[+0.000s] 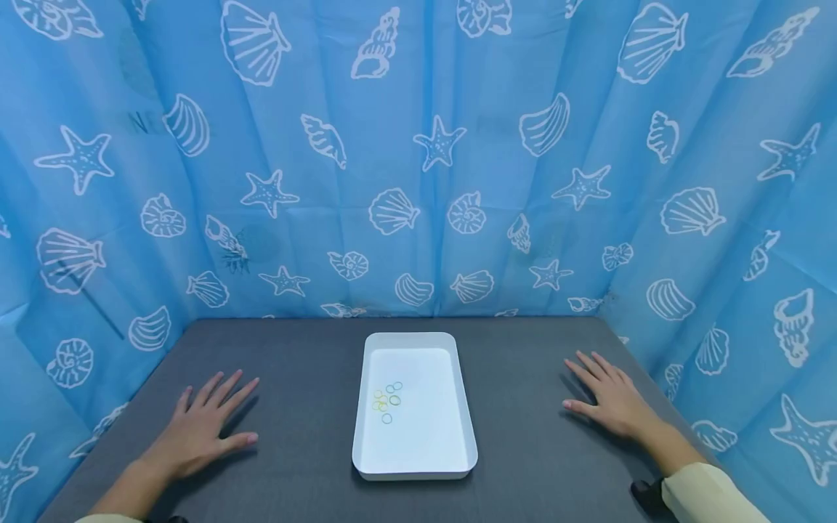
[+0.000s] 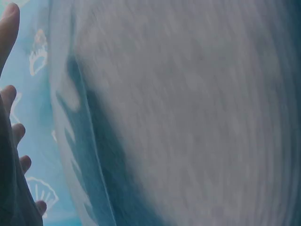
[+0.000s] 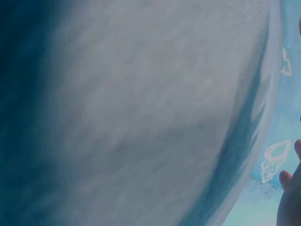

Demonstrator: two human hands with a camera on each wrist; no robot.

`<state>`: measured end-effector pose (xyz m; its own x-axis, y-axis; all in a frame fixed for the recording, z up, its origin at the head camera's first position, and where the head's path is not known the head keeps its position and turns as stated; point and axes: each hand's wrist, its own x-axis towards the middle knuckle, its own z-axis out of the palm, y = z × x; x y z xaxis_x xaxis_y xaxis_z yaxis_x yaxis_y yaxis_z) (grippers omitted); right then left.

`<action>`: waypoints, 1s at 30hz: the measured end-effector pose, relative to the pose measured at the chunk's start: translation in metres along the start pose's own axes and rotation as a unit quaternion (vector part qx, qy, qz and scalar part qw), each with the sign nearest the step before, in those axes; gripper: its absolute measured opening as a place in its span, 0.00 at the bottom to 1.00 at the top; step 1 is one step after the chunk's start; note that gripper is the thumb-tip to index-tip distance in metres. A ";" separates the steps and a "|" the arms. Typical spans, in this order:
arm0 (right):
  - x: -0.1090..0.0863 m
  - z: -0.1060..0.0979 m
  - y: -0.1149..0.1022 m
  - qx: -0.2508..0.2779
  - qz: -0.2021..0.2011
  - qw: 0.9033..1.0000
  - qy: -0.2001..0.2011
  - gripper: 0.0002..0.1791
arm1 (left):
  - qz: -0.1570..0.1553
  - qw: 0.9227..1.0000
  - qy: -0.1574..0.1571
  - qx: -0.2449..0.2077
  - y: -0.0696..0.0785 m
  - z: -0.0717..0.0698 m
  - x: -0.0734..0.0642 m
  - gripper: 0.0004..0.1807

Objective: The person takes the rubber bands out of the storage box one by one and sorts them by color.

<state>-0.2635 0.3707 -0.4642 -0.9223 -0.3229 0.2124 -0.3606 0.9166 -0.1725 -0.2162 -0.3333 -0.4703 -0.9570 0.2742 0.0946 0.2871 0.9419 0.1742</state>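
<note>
A white rectangular tray [image 1: 425, 443] lies on the grey table in the head view, between the two hands. Several small thin rings [image 1: 387, 418], yellow, green and blue, sit in its left half. To the left of the tray, the left hand [image 1: 199, 434] hovers over the table with fingers spread, holding nothing. On the far side, the right hand [image 1: 611, 398] is likewise spread and apart from the tray. Fingertips [image 2: 18, 134] show at the edge of the left wrist view, and fingertips [image 3: 285, 179] at the edge of the right wrist view.
A grey-covered table [image 1: 294, 436] runs back to a blue curtain [image 1: 431, 218] printed with white shells and starfish. The curtain also flanks the table on both sides. Dark wrist devices [image 1: 649, 495] sit near the light sleeves.
</note>
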 end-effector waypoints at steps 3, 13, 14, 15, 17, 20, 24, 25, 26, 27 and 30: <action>0.006 -0.004 -0.005 0.001 0.005 1.000 0.001 0.44 | 0.010 1.000 0.012 -0.023 0.007 0.001 0.002 0.48; 0.024 -0.007 -0.026 0.041 0.014 0.999 0.012 0.40 | 0.038 0.996 0.027 -0.080 0.035 0.010 0.009 0.45; 0.026 -0.006 -0.028 0.046 0.014 0.999 0.015 0.40 | 0.035 0.995 0.024 -0.088 0.038 0.010 0.009 0.45; 0.028 -0.005 -0.030 0.050 0.013 0.999 0.018 0.40 | 0.030 0.995 0.021 -0.095 0.040 0.010 0.009 0.44; 0.033 -0.005 -0.035 0.061 0.009 0.998 0.023 0.40 | 0.018 0.993 0.015 -0.113 0.045 0.009 0.010 0.44; 0.040 -0.004 -0.040 0.080 0.009 0.996 0.029 0.39 | 0.001 0.990 0.009 -0.142 0.053 0.006 0.011 0.43; 0.051 0.000 -0.047 0.114 0.013 0.993 0.038 0.37 | -0.002 0.981 0.008 -0.193 0.063 0.004 0.013 0.41; 0.053 0.001 -0.049 0.123 0.013 0.991 0.041 0.37 | 0.000 0.978 0.009 -0.206 0.066 0.005 0.014 0.41; 0.055 0.002 -0.051 0.133 0.014 0.990 0.044 0.37 | -0.001 0.976 0.008 -0.220 0.069 0.005 0.015 0.41; 0.058 0.003 -0.053 0.141 0.015 0.989 0.046 0.37 | -0.001 0.973 0.008 -0.231 0.072 0.006 0.016 0.40; 0.065 0.004 -0.060 0.165 0.018 0.984 0.057 0.36 | -0.002 0.965 0.003 -0.262 0.082 0.007 0.020 0.40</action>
<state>-0.3022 0.2942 -0.4443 -0.9208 -0.2451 0.3036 -0.3702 0.7943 -0.4817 -0.2120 -0.2488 -0.4609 -0.9585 0.2677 0.0980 0.2659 0.7155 0.6461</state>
